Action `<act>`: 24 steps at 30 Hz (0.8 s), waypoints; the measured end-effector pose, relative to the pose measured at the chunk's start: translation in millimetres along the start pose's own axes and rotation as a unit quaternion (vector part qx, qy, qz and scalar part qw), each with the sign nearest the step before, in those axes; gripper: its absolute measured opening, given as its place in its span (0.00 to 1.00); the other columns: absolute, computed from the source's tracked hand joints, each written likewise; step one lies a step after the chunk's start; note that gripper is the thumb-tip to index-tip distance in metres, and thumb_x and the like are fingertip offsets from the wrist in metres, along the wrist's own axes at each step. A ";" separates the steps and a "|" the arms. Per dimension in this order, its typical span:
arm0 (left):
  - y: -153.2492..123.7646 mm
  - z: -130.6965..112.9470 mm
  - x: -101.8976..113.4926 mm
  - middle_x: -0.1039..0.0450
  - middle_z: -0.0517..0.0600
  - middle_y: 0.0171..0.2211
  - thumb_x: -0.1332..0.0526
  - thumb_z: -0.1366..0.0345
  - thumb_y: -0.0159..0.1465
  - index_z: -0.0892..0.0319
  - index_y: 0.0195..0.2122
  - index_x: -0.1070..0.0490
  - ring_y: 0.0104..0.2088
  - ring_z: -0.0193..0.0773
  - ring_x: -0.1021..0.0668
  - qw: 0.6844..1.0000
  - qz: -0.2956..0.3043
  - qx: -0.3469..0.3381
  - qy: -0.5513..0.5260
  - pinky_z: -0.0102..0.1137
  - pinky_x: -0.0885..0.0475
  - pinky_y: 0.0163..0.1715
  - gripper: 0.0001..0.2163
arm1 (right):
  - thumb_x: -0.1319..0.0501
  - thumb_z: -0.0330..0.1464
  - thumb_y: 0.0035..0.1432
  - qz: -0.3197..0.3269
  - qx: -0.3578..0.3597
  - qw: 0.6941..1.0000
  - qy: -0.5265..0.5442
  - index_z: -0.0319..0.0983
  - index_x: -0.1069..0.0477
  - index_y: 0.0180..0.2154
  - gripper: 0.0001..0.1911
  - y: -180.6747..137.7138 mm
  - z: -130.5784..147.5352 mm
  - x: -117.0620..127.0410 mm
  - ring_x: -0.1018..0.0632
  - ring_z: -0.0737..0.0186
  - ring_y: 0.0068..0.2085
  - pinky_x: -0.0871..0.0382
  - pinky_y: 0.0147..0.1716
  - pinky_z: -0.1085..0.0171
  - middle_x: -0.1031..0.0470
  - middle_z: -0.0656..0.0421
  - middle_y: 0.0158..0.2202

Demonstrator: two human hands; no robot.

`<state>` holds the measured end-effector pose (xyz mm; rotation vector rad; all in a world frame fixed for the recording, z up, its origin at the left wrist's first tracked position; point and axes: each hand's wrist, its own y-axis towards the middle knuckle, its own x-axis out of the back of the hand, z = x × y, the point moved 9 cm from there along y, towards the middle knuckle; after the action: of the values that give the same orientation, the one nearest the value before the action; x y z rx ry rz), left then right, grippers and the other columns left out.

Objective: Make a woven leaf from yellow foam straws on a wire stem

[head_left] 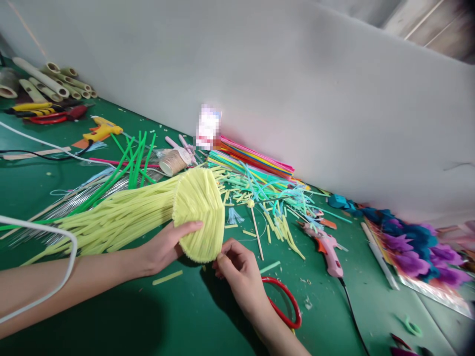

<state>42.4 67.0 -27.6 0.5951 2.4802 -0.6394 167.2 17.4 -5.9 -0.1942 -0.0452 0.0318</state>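
Observation:
A big bundle of pale yellow pipe cleaners point(196, 207) lies on the green table point(185, 316), its folded rounded end toward me and its long strands trailing left. My left hand point(163, 247) grips the lower left side of that rounded end, thumb on top. My right hand point(237, 269) pinches the bottom edge of the same end between thumb and fingers. Red-handled scissors point(287, 301) lie just under my right wrist.
A pink glue gun point(326, 247) lies right of the bundle; a yellow glue gun point(102, 131) sits at the back left. Green pipe cleaners point(129, 168), coloured straws point(256, 160), cut bits, a twine spool point(172, 162), bamboo tubes point(48, 84) and purple-blue feathery material point(415, 247) crowd the table along a grey wall.

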 end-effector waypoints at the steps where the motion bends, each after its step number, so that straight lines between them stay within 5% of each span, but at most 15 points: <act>1: 1.0 0.5 2.6 0.19 0.54 0.41 0.34 0.61 0.61 0.60 0.49 0.26 0.41 0.47 0.19 1.000 -0.010 0.019 -0.016 0.37 0.23 0.41 0.16 | 0.40 0.34 0.56 0.025 -0.006 1.000 0.012 0.38 0.34 0.29 0.07 -0.4 1.2 -3.1 0.29 0.68 0.25 0.36 0.27 0.68 0.28 0.63 0.24; 6: -0.9 5.2 7.1 0.18 0.52 0.31 0.31 0.63 0.54 0.62 0.38 0.22 0.32 0.44 0.18 0.990 0.000 0.128 -0.052 0.34 0.23 0.32 0.12 | 0.36 0.36 0.58 0.204 -0.022 0.979 0.019 0.37 0.26 0.41 0.11 -2.1 12.1 -13.7 0.22 0.64 0.37 0.29 0.40 0.63 0.21 0.56 0.36; 9: -9.5 11.7 -3.2 0.18 0.53 0.31 0.28 0.61 0.48 0.62 0.35 0.22 0.33 0.44 0.18 0.980 0.081 0.184 -0.012 0.33 0.23 0.36 0.15 | 0.36 0.40 0.57 0.098 -0.014 0.995 0.013 0.39 0.25 0.40 0.12 13.2 19.6 27.2 0.21 0.63 0.36 0.27 0.39 0.62 0.21 0.56 0.36; 14: -26.7 26.3 -17.3 0.18 0.51 0.40 0.25 0.62 0.43 0.58 0.44 0.24 0.44 0.48 0.19 0.945 0.205 0.232 0.107 0.37 0.26 0.47 0.25 | 0.38 0.41 0.61 -0.055 0.032 0.998 -0.021 0.41 0.25 0.43 0.13 16.7 50.2 83.9 0.22 0.62 0.37 0.28 0.38 0.64 0.20 0.56 0.39; 19: -25.6 31.8 -5.7 0.19 0.50 0.43 0.25 0.59 0.44 0.56 0.47 0.29 0.48 0.51 0.21 0.943 0.174 0.247 0.142 0.38 0.27 0.48 0.29 | 0.40 0.41 0.63 0.032 0.076 0.989 -0.119 0.44 0.26 0.47 0.13 -1.9 77.6 58.1 0.23 0.61 0.41 0.27 0.39 0.63 0.23 0.56 0.42; 24: -24.4 32.7 -5.9 0.20 0.51 0.44 0.26 0.56 0.45 0.57 0.53 0.31 0.50 0.52 0.22 0.944 0.182 0.246 0.127 0.39 0.27 0.50 0.33 | 0.33 0.33 0.55 0.066 0.138 0.940 -0.304 0.46 0.26 0.44 0.13 -12.9 80.8 28.8 0.25 0.59 0.47 0.29 0.46 0.60 0.30 0.57 0.51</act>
<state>46.1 28.4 -41.4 1.3642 2.3342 -1.0933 192.4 21.4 77.0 0.1017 -0.6427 0.2305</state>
